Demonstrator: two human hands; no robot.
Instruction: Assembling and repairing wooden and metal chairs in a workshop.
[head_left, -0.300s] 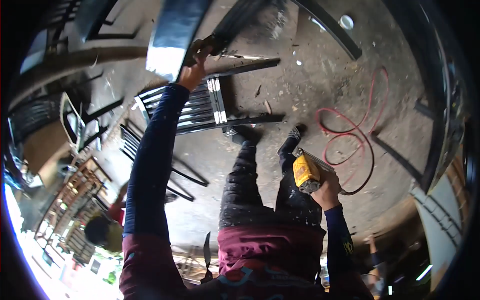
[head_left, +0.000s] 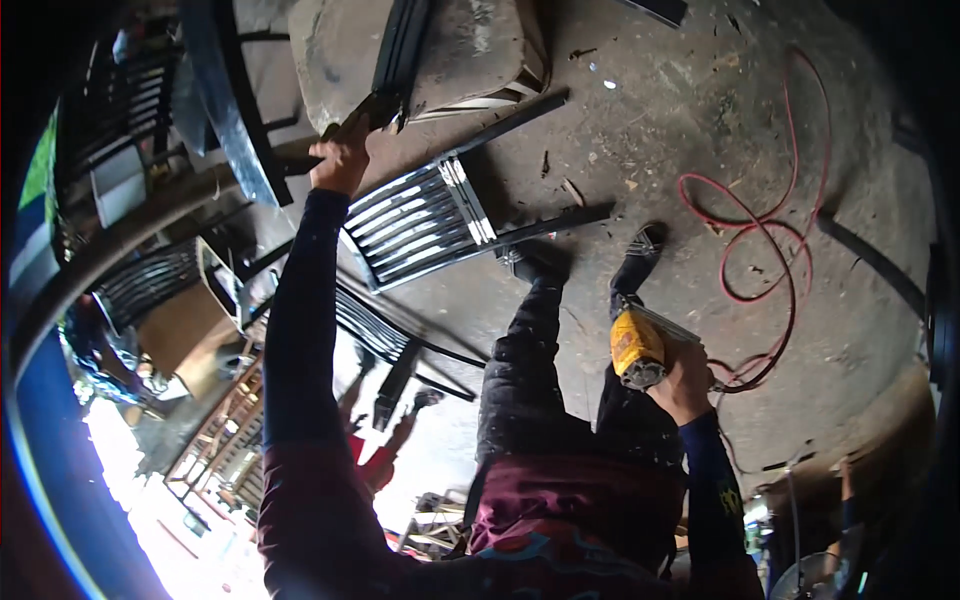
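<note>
While a red hose (head_left: 793,300) loops across the stained floor (head_left: 690,140) at right and a slatted dark frame (head_left: 468,200) lies near centre, the left hand (head_left: 343,158), its arm (head_left: 305,330) stretched toward upper left, clasps a dark bar (head_left: 404,45); the right hand (head_left: 686,382) wraps a yellow tool (head_left: 636,342) lower right of centre.

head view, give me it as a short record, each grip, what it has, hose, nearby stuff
left grip: at the near end of a dark bar, seemingly holding it
right grip: holds a yellow tool
hose: red hose, looped on the floor, running to the right grip
under the bar: worn pale board; contact unclear
between the hands: dark slatted frame, lying left of the feet
another person: red sleeve, lower left
</note>
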